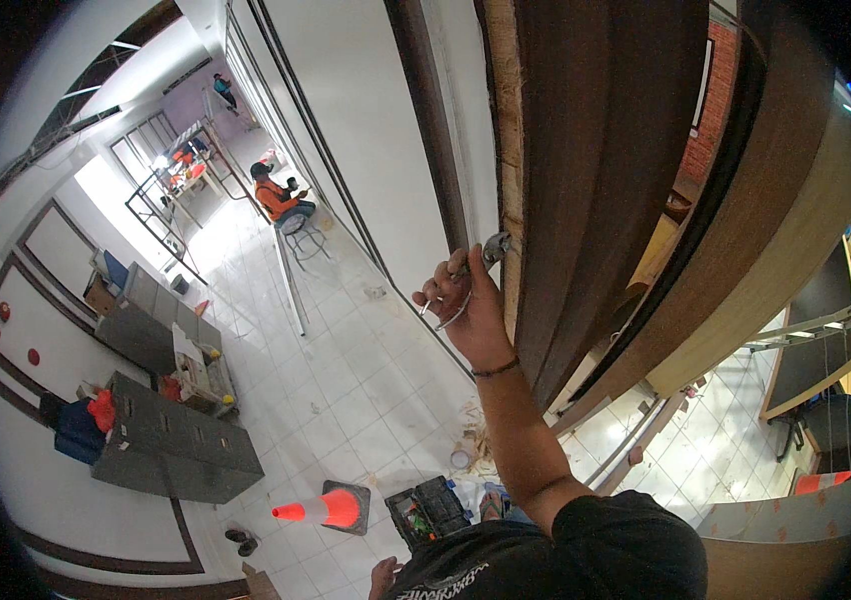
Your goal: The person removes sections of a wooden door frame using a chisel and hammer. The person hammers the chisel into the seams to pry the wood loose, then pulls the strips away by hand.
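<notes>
My right hand (461,300) is raised against the edge of a tall wall opening. Its fingers are closed around a small, grey, shiny metal piece (496,247), whose exact kind I cannot make out. The piece touches or nearly touches the raw wooden edge strip (512,190) beside a dark brown panel (596,190). A thin pale curved bit shows below the fingers. Low at the bottom edge, my left hand (384,578) hangs beside my body; its fingers are mostly hidden.
An orange traffic cone (326,510) and an open black toolbox (428,512) stand near my feet. Grey filing cabinets (181,440) line the left. Farther off, a person in orange (274,193) sits on a stool beside the white wall (366,120). A ladder (816,325) is at right.
</notes>
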Demonstrator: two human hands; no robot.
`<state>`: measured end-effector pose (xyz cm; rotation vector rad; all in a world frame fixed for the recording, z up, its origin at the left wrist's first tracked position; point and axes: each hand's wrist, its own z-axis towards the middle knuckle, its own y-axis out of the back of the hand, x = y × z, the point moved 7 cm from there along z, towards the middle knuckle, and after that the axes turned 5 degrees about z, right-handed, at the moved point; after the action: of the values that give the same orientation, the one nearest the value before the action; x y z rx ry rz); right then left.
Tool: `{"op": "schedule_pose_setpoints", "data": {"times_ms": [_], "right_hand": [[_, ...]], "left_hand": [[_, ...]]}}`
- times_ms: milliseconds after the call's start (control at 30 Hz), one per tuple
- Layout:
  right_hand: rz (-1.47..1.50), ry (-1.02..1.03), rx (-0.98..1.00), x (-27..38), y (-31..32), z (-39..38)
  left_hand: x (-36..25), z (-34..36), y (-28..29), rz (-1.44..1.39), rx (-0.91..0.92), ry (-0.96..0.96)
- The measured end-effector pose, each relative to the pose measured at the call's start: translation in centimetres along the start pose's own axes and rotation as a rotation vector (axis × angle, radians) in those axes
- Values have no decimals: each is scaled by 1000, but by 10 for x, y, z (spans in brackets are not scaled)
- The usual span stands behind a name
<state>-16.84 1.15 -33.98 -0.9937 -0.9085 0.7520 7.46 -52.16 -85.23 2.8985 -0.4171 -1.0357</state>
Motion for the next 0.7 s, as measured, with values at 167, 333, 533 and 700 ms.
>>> {"op": "schedule_pose_setpoints", "data": {"times_ms": [167,333,533,700], "right_hand": [[66,-40,-36,-6,13,-3],[-327,-14,-58,13,56,-5],[-1087,226,-393,44,83,-13],[-1368,287,-388,60,99,-8]], "left_hand": [[3,1,25,192,-43,111],[11,-8,35,249,-42,180],[15,-27,35,144,-68,150],[-3,-32,12,54,-64,119]]}}
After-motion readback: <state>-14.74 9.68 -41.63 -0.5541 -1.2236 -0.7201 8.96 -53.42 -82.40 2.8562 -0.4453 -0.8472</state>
